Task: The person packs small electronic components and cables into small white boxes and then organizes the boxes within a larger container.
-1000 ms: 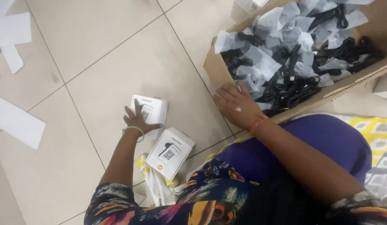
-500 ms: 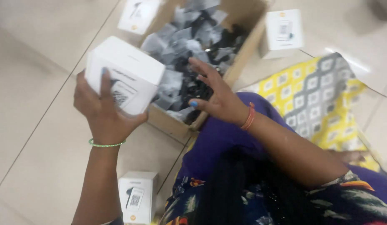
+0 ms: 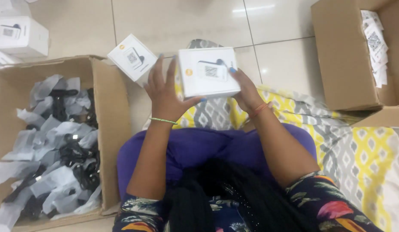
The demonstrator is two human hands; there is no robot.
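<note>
The person sits on the floor (image 3: 199, 21) and holds a white box (image 3: 208, 72) in front of the body, above the lap, with both hands. The left hand (image 3: 167, 92) is spread wide, with the fingers pointing up along the left side of the box and the thumb under its lower edge. The right hand (image 3: 246, 92) grips the right side of the box, and its fingertips with blue nails lie on the top face. The box is tilted a little, and a small dark picture is printed on its face. A green bangle (image 3: 163, 121) is on the left wrist and an orange band (image 3: 259, 109) on the right wrist. Just beside the left hand, a second white box (image 3: 131, 58) lies on the corner of an open carton (image 3: 111, 116), which is filled with black items in grey wrappers. More white boxes (image 3: 19, 36) stand on the floor at the upper left. Another carton (image 3: 341, 56), at the upper right, holds white printed cards (image 3: 374, 43). A yellow and grey patterned cloth (image 3: 362, 146) lies under the person and near this carton.
</note>
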